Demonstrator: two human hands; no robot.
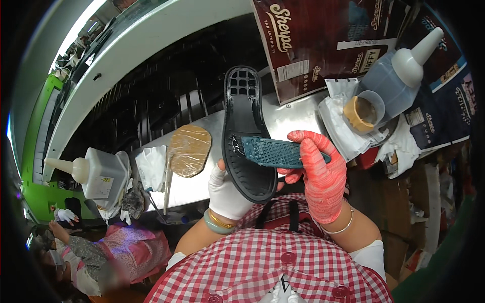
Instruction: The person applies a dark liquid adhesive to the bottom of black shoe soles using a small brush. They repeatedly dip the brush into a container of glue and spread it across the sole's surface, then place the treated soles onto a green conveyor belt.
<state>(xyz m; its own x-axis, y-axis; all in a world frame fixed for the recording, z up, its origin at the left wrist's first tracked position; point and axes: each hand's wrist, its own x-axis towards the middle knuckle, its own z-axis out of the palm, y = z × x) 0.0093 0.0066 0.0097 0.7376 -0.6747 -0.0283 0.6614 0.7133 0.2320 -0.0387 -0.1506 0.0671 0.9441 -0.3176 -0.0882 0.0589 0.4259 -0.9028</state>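
My left hand (226, 194), in a white glove, grips a black shoe sole (255, 179) from beneath and along its edge. The sole lies lengthwise away from me, inner side up, with a grid of hollows at its far end. My right hand (323, 171), in a red knitted glove, is closed around one end of a teal brush-like block (278, 153) with a cross-hatched face. The block's other end rests over the middle of the sole, where whitish wet smears show. Its underside is hidden.
A squeeze bottle (103, 174), white cloth (150, 168) and film-wrapped round pad (190, 150) stand left on the metal table. At right are a small cup (361, 112), another bottle (399, 76) and a dark red carton (313, 45). Another person (121, 247) sits at lower left.
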